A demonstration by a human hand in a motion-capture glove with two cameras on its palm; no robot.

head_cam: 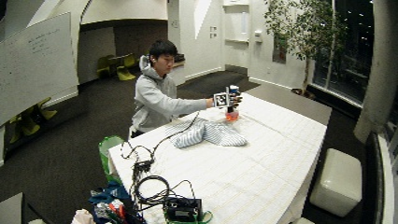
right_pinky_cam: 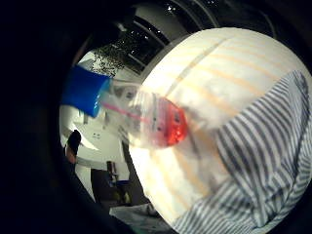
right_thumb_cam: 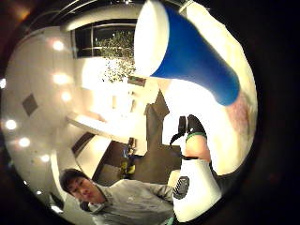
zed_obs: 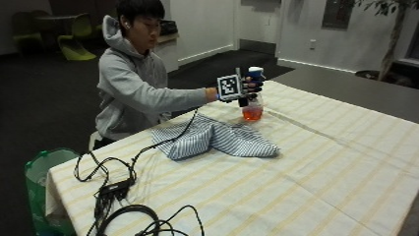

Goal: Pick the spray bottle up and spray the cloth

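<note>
Fingers (zed_obs: 255,84) of the black-gloved right hand (zed_obs: 247,87) are wrapped round the upper part of the clear plastic spray bottle with a blue cap and orange-red liquid at the bottom (zed_obs: 252,104), holding it upright just above the table (zed_obs: 340,162), near its far edge. Going left to right: crumpled blue-and-white striped cloth (zed_obs: 213,139) lies soft and folded on the cream striped tablecloth, bottle just beyond it to the right. I'd say the lift's barely begun, so next comes turning the nozzle toward the cloth and keeping the bottle upright-ish so the pink dip tube (right_pinky_cam: 127,113) stays in the liquid. Smooth plastic could slip.
</note>
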